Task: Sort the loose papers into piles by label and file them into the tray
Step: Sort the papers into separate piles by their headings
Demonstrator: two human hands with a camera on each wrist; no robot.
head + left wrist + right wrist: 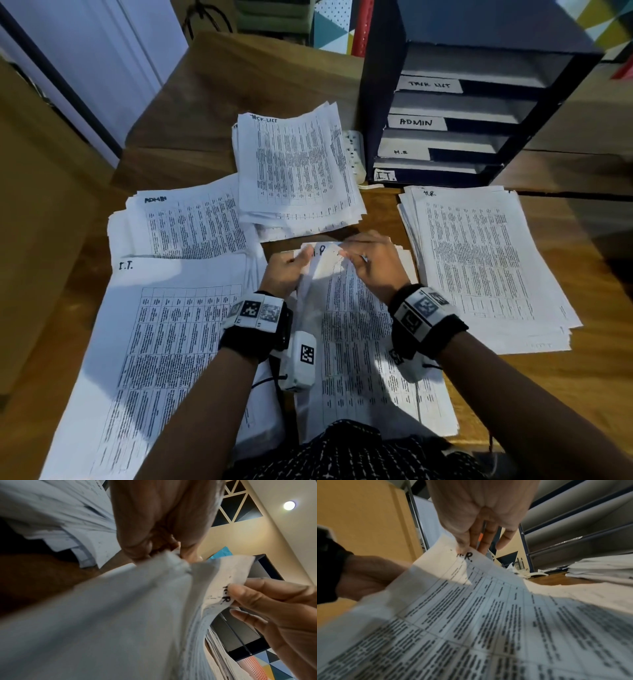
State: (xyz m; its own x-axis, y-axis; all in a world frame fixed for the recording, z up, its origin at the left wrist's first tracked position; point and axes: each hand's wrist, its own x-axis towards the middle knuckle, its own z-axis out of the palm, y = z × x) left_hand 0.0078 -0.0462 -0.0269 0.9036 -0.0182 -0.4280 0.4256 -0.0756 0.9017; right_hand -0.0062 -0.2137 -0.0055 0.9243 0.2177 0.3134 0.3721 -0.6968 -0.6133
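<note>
In the head view both hands lift the far edge of the top sheet (346,308), marked H.R., off the middle stack of loose papers (404,404). My left hand (301,257) pinches its far left corner (173,557). My right hand (346,254) pinches the edge beside the label (469,555), thumb on top. Sorted piles lie around: TASK-LIST (294,171), ADMIN (185,222), I.T. (164,342) and H.R. (479,267). The dark tray (376,102) stands at the back right, its slots labelled TASK LIST, ADMIN, H.R., I.T.
A white power strip (354,154) lies between the TASK-LIST pile and the tray. Bare wooden table (555,387) shows at the front right. A brown cabinet side (41,240) borders the left.
</note>
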